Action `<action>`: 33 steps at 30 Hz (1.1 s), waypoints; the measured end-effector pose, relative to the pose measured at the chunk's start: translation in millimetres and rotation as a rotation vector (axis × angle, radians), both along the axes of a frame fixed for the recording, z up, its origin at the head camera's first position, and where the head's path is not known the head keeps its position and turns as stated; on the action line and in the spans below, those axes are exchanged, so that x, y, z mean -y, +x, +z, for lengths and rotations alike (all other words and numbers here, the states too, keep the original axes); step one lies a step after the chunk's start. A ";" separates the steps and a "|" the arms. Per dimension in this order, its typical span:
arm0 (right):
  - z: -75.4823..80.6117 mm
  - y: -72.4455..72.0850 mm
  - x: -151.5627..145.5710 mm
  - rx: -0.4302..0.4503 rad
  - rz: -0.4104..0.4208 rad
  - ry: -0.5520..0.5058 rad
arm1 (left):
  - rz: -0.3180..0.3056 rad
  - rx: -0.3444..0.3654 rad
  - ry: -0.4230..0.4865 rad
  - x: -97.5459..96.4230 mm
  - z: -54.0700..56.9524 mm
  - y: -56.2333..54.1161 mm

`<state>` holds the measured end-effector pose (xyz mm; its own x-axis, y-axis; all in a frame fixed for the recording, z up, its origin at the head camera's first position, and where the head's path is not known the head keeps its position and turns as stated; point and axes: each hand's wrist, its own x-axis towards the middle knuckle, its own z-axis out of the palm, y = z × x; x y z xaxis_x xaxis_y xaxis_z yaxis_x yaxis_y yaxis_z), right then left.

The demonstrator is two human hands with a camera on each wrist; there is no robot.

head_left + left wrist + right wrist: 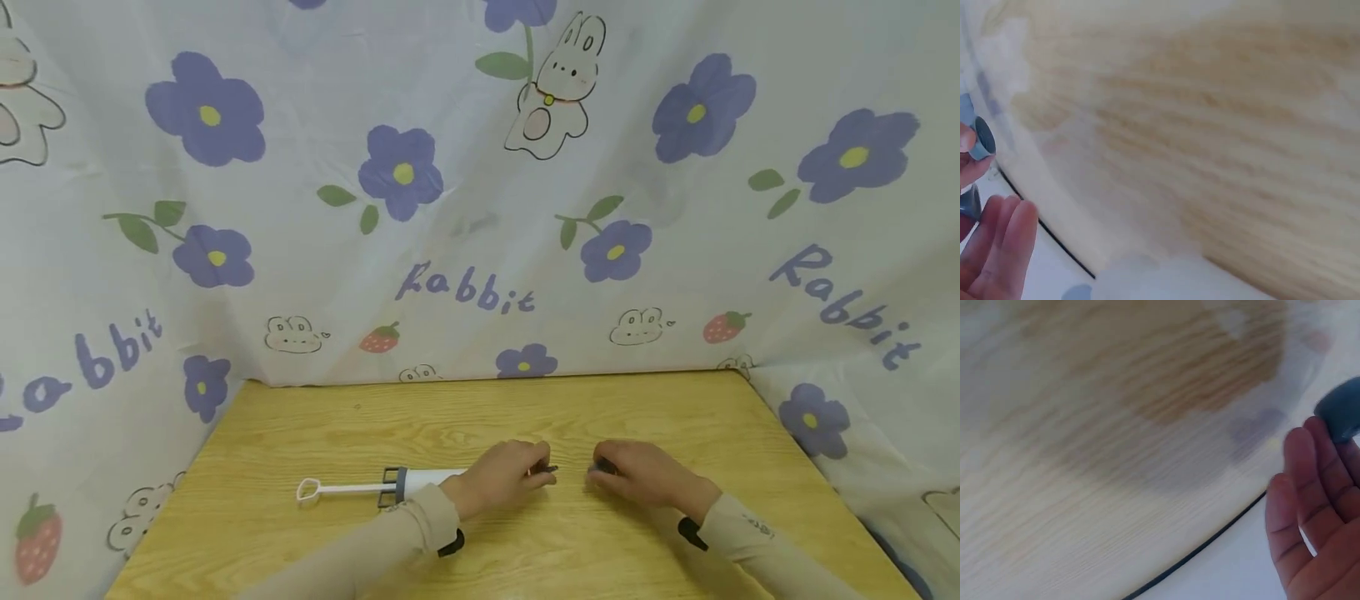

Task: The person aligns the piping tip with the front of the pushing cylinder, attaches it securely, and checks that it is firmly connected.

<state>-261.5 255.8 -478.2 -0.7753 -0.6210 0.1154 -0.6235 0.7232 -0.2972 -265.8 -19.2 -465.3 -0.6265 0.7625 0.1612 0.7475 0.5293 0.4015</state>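
A white tube [431, 477] with a dark grey collar lies on the table, a thin white rod with a loop handle [308, 490] reaching out of its left end. My left hand [504, 475] hides the tube's right part. Between its thumb and fingers it pinches a dark grey flared piece [970, 203]; whether this joins the tube is hidden. Across a small gap, my right hand [641, 475] holds a small dark grey round cap [1341, 411] by thumb and fingers. In the left wrist view the cap's hollow end [984, 136] shows.
The wood-grain table [600, 408] extends around both hands. A white cloth [465, 225] printed with purple flowers and rabbits hangs along the back and both sides. Black bands [692, 533] circle the wrists.
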 end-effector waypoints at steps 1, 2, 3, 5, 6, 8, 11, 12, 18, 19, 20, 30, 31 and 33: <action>0.7 -0.6 1.1 0.027 -0.013 -0.018 | 0.004 -0.016 0.006 1.1 1.0 -0.8; 1.6 -1.1 2.3 0.054 -0.023 -0.044 | 0.011 -0.029 0.012 2.2 2.2 -1.4; 2.6 -1.4 3.7 0.084 -0.035 -0.079 | 0.017 -0.040 0.015 3.3 3.2 -2.0; 4.7 -1.4 6.7 0.133 -0.048 -0.183 | 0.043 -0.061 0.011 4.9 5.1 -2.5; 5.5 -1.1 8.6 0.157 -0.045 -0.252 | 0.059 -0.067 0.007 5.2 5.6 -3.0; 7.3 0.3 13.4 0.196 -0.029 -0.391 | 0.095 -0.078 0.005 5.2 8.2 -3.2; 9.6 2.6 22.4 0.250 0.020 -0.560 | 0.141 -0.076 0.021 3.6 13.0 -3.4; 10.1 3.2 25.5 0.265 0.030 -0.594 | 0.149 -0.072 0.033 2.9 15.1 -3.3; 13.6 5.4 40.4 0.353 0.040 -0.678 | 0.178 -0.057 0.062 0.3 23.4 -2.3; 13.8 5.8 42.1 0.368 0.046 -0.686 | 0.182 -0.051 0.062 0.3 24.0 -2.2; 13.6 6.2 43.6 0.381 0.052 -0.692 | 0.185 -0.044 0.063 0.3 24.5 -1.9; 6.5 7.8 57.4 0.492 0.108 -0.721 | 0.204 0.077 0.174 2.7 25.0 3.5; 6.1 7.8 58.0 0.496 0.105 -0.722 | 0.210 0.114 0.197 2.6 25.4 3.6; 6.3 7.8 58.9 0.497 0.094 -0.723 | 0.228 0.190 0.240 2.2 26.0 3.1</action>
<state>-253.7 196.9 -471.9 -0.7897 -0.5901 0.1677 -0.3481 0.2058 -0.9146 -262.7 -21.5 -439.3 -0.8116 0.5548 0.1831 0.5219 0.5477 0.6539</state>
